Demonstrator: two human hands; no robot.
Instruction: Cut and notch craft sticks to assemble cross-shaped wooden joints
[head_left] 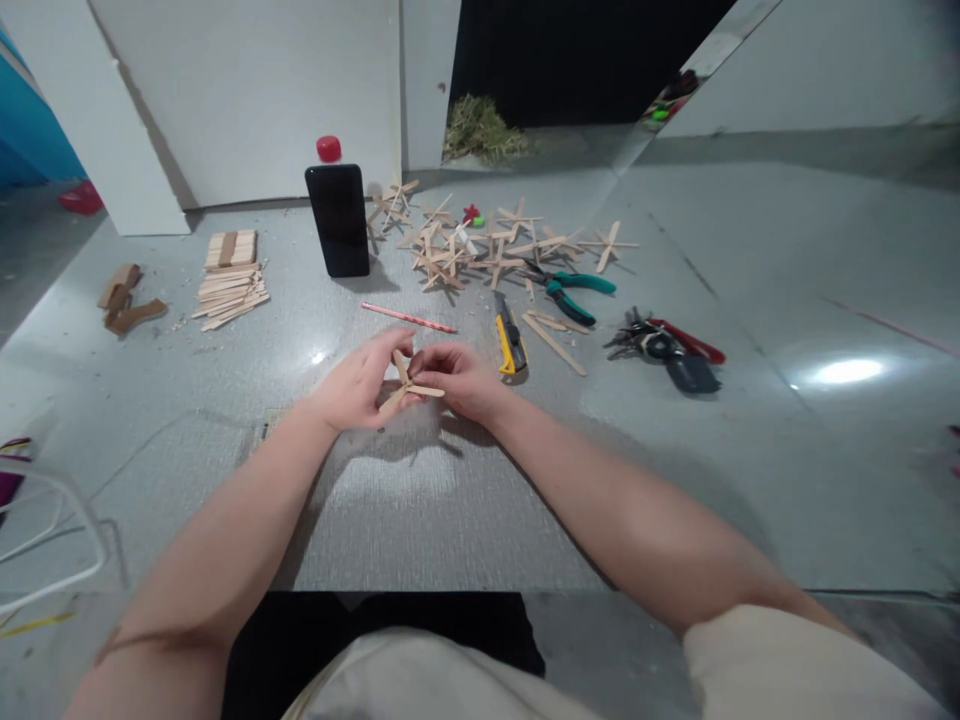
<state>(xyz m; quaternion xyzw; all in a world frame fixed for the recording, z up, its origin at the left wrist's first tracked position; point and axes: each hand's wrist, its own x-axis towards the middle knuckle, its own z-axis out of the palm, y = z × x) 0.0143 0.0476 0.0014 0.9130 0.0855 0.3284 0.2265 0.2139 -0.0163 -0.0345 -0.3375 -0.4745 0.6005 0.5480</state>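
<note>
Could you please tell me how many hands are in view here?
2: the left hand, holding a small wooden stick piece, and the right hand, fingers at that same piece, nearer the yellow utility knife. Some fingers are hidden.

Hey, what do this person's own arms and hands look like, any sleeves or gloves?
The left hand and right hand are bare: no gloves, and no watch shows at either wrist. Both forearms are uncovered. A plain cream sleeve shows on the right arm, ending near the elbow; no left sleeve is in view.
</note>
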